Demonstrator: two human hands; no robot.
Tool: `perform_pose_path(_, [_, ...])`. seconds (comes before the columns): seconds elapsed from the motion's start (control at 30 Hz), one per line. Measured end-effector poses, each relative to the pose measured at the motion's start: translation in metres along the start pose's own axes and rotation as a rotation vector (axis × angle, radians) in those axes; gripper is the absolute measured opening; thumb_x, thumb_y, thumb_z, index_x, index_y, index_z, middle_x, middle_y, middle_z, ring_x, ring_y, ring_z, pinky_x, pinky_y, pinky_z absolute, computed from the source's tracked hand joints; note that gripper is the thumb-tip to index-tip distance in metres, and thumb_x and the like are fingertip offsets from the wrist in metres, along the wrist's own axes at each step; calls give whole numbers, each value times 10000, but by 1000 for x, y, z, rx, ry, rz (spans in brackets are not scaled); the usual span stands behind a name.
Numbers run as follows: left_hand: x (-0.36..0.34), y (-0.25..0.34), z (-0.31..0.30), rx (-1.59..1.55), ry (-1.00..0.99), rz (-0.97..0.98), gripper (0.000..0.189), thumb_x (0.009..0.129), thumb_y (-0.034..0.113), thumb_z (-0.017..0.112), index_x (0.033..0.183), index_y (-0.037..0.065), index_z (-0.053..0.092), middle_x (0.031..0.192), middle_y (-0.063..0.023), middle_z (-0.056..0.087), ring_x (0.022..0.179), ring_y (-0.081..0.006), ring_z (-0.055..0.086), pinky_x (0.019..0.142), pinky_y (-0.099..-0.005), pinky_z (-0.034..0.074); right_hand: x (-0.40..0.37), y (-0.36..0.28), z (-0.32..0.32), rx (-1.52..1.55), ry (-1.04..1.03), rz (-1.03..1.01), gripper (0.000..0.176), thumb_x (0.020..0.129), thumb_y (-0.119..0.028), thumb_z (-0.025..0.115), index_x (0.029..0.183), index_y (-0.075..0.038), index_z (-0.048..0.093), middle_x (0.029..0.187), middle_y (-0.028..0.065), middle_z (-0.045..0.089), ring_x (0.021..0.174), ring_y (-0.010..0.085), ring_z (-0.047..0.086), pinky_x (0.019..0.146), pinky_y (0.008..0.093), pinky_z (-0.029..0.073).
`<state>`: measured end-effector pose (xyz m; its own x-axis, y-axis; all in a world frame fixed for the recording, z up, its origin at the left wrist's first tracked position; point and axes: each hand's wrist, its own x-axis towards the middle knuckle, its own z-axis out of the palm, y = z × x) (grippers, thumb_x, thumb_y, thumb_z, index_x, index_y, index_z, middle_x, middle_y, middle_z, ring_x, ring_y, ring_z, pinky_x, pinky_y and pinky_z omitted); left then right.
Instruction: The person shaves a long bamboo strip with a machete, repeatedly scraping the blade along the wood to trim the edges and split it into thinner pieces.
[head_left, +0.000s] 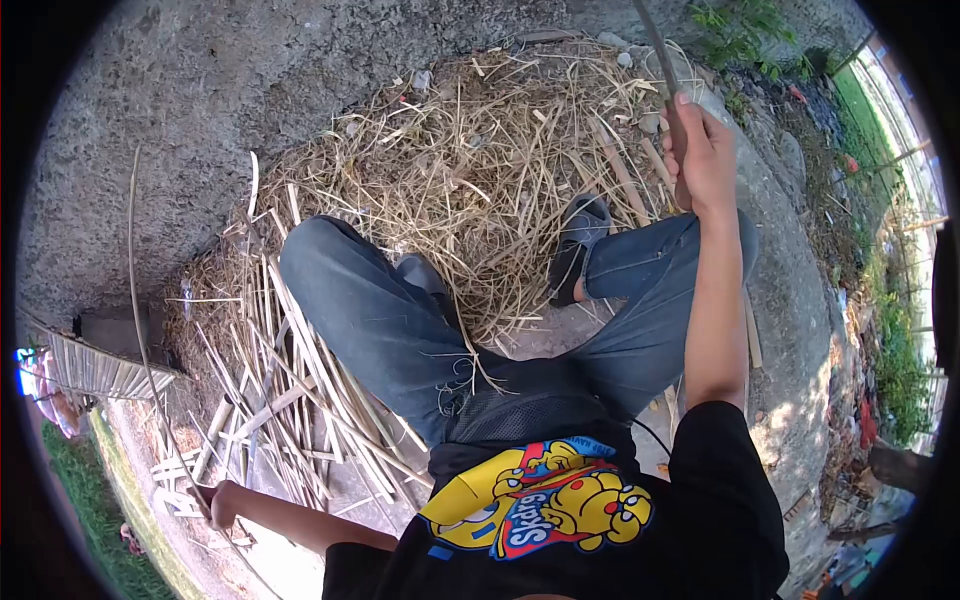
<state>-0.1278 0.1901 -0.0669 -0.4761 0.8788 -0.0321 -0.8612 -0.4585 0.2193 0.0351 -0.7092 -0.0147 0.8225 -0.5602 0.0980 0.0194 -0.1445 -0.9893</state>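
Observation:
Out to the left, my left hand [222,505] is closed around a long thin bamboo strip [137,290], which bows upward past the wall and trails on below the hand. My right hand [706,155] is raised over my bent right knee, its fingers wrapped around the brown handle of a long-bladed knife [657,42]. The narrow dark blade points up and runs out of the top of the view. A few curled shavings [474,365] lie on my lap.
Split bamboo strips [300,370] lie in a loose pile beside my left leg. A heap of shavings [470,180] covers the ground before my feet. A rough grey wall [210,130] rises ahead, and a large stone slab [785,350] is on the right.

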Motion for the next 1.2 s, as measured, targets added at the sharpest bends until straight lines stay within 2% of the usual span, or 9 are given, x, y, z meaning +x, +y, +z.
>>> perform_pose_path(0.1, [-67, 23, -156, 870, -116, -232, 768, 1083, 501, 338, 1152, -234, 548, 1050, -405, 638, 1025, -455, 701, 755, -454, 693, -23, -4, -57, 161, 178, -95, 414, 1031, -430, 603, 1042, -18, 645, 702, 28, 566, 476, 85, 497, 434, 246, 383])
perform_pose_path(0.17, [-182, 73, -203, 1272, -89, -677, 843, 1036, 641, 369, 1508, -57, 340, 1420, -296, 530, 1354, -404, 525, 1087, -524, 515, -45, 8, -90, 180, 299, -96, 347, 1016, -372, 638, 1011, -25, 632, 699, 27, 560, 476, 88, 499, 435, 249, 387])
perform_pose_path(0.27, [-140, 64, -375, 1353, 325, -1604, 866, 933, 650, 520, 1488, -3, 394, 1425, -166, 537, 1262, -289, 588, 942, -418, 562, -56, 67, -140, 96, 486, -78, 239, 974, -258, 706, 962, -40, 609, 700, 26, 553, 477, 96, 504, 436, 256, 396])
perform_pose_path(0.3, [-167, 72, -400, 1646, 116, -1430, 751, 950, 545, 506, 1409, -49, 472, 1277, -166, 647, 1152, -285, 648, 961, -436, 543, -63, 94, -156, -10, 552, -55, 209, 947, -203, 738, 946, -48, 597, 704, 25, 552, 479, 101, 507, 435, 260, 401])
perform_pose_path(0.37, [-207, 79, -404, 1543, -402, -1681, 606, 965, 427, 576, 1361, -29, 526, 1217, -146, 674, 1048, -261, 676, 934, -413, 538, -83, 134, -179, -9, 624, 38, 184, 928, -161, 744, 944, -50, 598, 686, 25, 556, 467, 103, 508, 423, 266, 403])
perform_pose_path(0.6, [-261, -10, -309, 1491, -927, -1604, 585, 968, 408, 580, 1357, -27, 530, 1212, -146, 676, 1043, -260, 676, 933, -410, 538, -138, 306, -260, -415, 603, 347, 191, 829, -180, 790, 851, -53, 649, 673, 18, 592, 571, 140, 559, 568, 331, 468])
perform_pose_path(0.7, [-275, -33, -266, 1433, -1044, -1540, 576, 970, 399, 581, 1355, -27, 531, 1210, -147, 677, 1041, -259, 676, 933, -409, 538, -145, 362, -280, -711, 552, 454, 300, 747, -192, 802, 914, 35, 699, 860, 221, 721, 867, 384, 701, 815, 450, 517])
perform_pose_path(0.87, [-279, -30, -251, 1461, -1101, -1475, 562, 972, 385, 584, 1352, -25, 534, 1206, -147, 678, 1037, -257, 676, 932, -406, 539, -174, 465, -324, -874, 524, 540, 349, 779, -209, 758, 1038, 18, 704, 951, 213, 733, 931, 376, 704, 855, 446, 520])
perform_pose_path(1.2, [-249, 31, -319, 1830, -1035, -1480, 533, 976, 357, 589, 1346, -23, 540, 1199, -148, 681, 1031, -254, 676, 931, -402, 539, -190, 488, -345, -848, 472, 647, 354, 875, -273, 630, 1124, -24, 673, 1021, 243, 721, 1000, 432, 681, 890, 470, 522])
